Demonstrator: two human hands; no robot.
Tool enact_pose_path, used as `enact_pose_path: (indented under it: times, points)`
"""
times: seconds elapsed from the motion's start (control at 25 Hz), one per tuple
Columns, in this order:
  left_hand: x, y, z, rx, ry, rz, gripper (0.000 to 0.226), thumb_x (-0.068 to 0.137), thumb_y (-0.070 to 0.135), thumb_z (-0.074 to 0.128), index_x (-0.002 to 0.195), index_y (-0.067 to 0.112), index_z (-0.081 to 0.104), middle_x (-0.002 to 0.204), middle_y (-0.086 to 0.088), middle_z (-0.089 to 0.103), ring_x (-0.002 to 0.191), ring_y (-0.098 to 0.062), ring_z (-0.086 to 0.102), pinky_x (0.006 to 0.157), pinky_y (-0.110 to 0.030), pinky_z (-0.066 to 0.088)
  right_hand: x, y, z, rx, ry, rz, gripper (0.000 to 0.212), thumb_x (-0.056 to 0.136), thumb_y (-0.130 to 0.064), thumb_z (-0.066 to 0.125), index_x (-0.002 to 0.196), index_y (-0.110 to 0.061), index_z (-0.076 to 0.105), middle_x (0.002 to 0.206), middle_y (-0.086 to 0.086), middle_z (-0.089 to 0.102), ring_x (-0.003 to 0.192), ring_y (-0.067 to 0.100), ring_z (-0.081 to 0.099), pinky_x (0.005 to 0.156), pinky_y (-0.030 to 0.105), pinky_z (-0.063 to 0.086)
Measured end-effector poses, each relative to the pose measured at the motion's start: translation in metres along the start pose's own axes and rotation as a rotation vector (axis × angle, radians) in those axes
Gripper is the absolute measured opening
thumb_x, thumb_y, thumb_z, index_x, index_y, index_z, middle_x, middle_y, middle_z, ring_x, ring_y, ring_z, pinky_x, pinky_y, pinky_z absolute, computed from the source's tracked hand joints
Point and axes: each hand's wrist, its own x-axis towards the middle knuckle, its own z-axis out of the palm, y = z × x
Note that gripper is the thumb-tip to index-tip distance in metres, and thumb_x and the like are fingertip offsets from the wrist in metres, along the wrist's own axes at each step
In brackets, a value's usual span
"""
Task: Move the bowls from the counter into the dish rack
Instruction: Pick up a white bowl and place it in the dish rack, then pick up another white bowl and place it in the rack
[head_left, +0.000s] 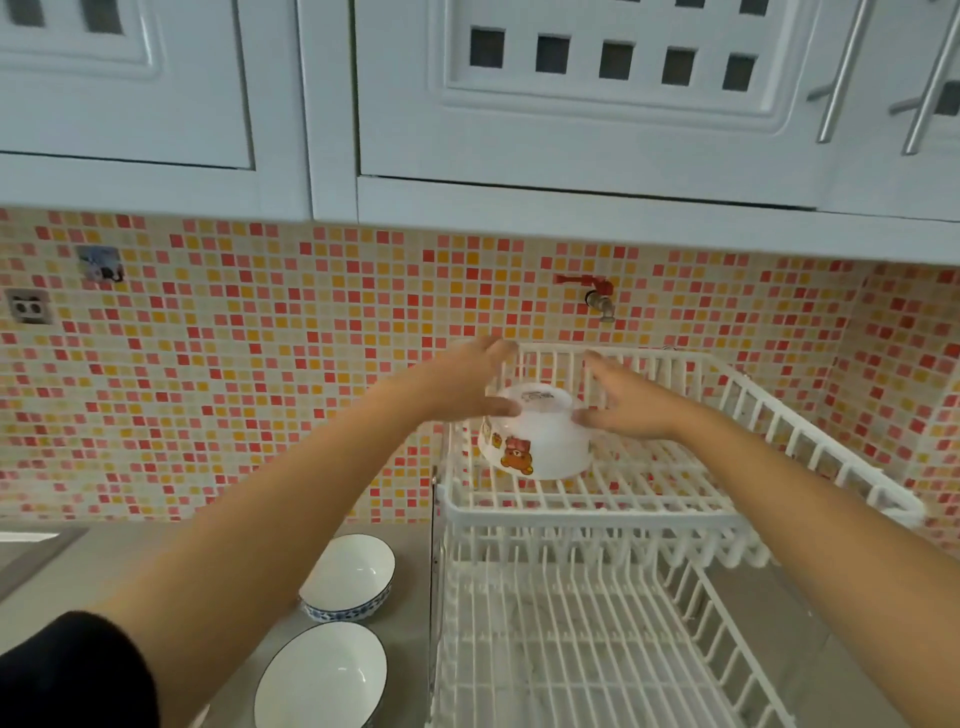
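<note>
A white bowl with bear pictures (540, 441) sits upside down and slightly tilted on the upper tier of the white wire dish rack (592, 512). My left hand (467, 387) touches its left side with the thumb on the base. My right hand (626, 402) presses its right side, fingers spread. Both hands hold the bowl between them. Two white bowls with dark rims stand upright on the grey counter left of the rack: one with a blue pattern (348, 577), another nearer me (322, 678).
The rack's lower tier (571, 649) holds nothing. White wall cabinets (571, 104) hang low overhead. A red-handled tap (597, 296) sticks out of the mosaic tile wall behind the rack. A wall socket (28, 306) is at the far left.
</note>
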Motion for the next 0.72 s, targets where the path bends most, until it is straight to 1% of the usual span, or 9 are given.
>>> enact_pose_path:
  times: [0.08, 0.12, 0.2, 0.32, 0.44, 0.56, 0.6, 0.72]
  points:
    - [-0.021, -0.012, -0.013, 0.01, 0.088, -0.045, 0.067, 0.094, 0.045, 0.043, 0.149, 0.016, 0.017, 0.158, -0.007, 0.016, 0.143, -0.027, 0.025, 0.114, -0.041, 0.026, -0.006, -0.036, -0.003, 0.107, 0.168, -0.053, 0.072, 0.095, -0.039, 0.046, 0.151, -0.015, 0.006, 0.159, 0.003, 0.006, 0.146, 0.022, 0.014, 0.116, 0.037, 0.016]
    - [-0.035, -0.021, -0.018, 0.004, 0.106, -0.081, 0.063, 0.097, 0.043, 0.038, 0.149, 0.014, 0.017, 0.158, -0.007, 0.017, 0.143, -0.027, 0.024, 0.115, -0.04, 0.024, -0.007, -0.06, 0.0, 0.15, 0.218, -0.092, 0.066, 0.097, -0.039, 0.041, 0.15, -0.015, 0.008, 0.159, 0.003, 0.01, 0.145, 0.022, 0.018, 0.116, 0.037, 0.018]
    - [-0.071, -0.047, -0.026, -0.003, 0.109, -0.166, 0.059, 0.1, 0.04, 0.03, 0.149, 0.011, 0.016, 0.158, -0.009, 0.018, 0.144, -0.027, 0.023, 0.116, -0.04, 0.021, -0.005, -0.113, 0.013, 0.162, 0.267, -0.202, 0.063, 0.099, -0.04, 0.034, 0.15, -0.014, 0.009, 0.159, 0.004, 0.011, 0.145, 0.022, 0.017, 0.117, 0.038, 0.017]
    - [-0.138, -0.095, -0.029, 0.011, 0.091, -0.329, 0.058, 0.1, 0.04, 0.027, 0.149, 0.011, 0.017, 0.158, -0.008, 0.019, 0.144, -0.027, 0.022, 0.117, -0.04, 0.02, 0.003, -0.189, 0.048, 0.09, 0.258, -0.324, 0.062, 0.1, -0.039, 0.031, 0.15, -0.011, 0.009, 0.159, 0.006, 0.011, 0.146, 0.02, 0.012, 0.117, 0.036, 0.014]
    - [-0.203, -0.135, -0.015, 0.011, 0.015, -0.447, 0.056, 0.1, 0.038, 0.028, 0.148, 0.009, 0.02, 0.156, -0.011, 0.022, 0.143, -0.029, 0.023, 0.116, -0.043, 0.023, 0.008, -0.241, 0.103, 0.038, 0.173, -0.342, 0.062, 0.1, -0.039, 0.028, 0.15, -0.01, 0.007, 0.159, 0.007, 0.009, 0.147, 0.021, 0.009, 0.118, 0.038, 0.013]
    - [-0.266, -0.171, 0.022, 0.005, -0.103, -0.57, 0.055, 0.101, 0.035, 0.029, 0.147, 0.005, 0.022, 0.154, -0.015, 0.027, 0.141, -0.032, 0.028, 0.113, -0.044, 0.025, 0.005, -0.279, 0.188, 0.048, -0.006, -0.331, 0.062, 0.1, -0.037, 0.029, 0.15, -0.007, 0.007, 0.159, 0.008, 0.007, 0.147, 0.023, 0.009, 0.118, 0.039, 0.014]
    - [-0.286, -0.182, 0.039, -0.005, -0.152, -0.608, 0.055, 0.101, 0.034, 0.03, 0.146, 0.004, 0.024, 0.152, -0.018, 0.029, 0.139, -0.033, 0.03, 0.113, -0.044, 0.027, 0.002, -0.289, 0.219, 0.06, -0.075, -0.315, 0.062, 0.1, -0.037, 0.03, 0.149, -0.006, 0.009, 0.159, 0.009, 0.009, 0.146, 0.026, 0.012, 0.118, 0.041, 0.018]
    - [-0.342, -0.207, 0.103, -0.055, -0.29, -0.702, 0.052, 0.1, 0.032, 0.032, 0.141, -0.001, 0.032, 0.148, -0.022, 0.035, 0.136, -0.034, 0.035, 0.112, -0.044, 0.029, -0.02, -0.301, 0.308, 0.088, -0.255, -0.206, 0.064, 0.098, -0.04, 0.035, 0.146, -0.002, 0.017, 0.153, 0.015, 0.022, 0.14, 0.032, 0.026, 0.111, 0.045, 0.03]
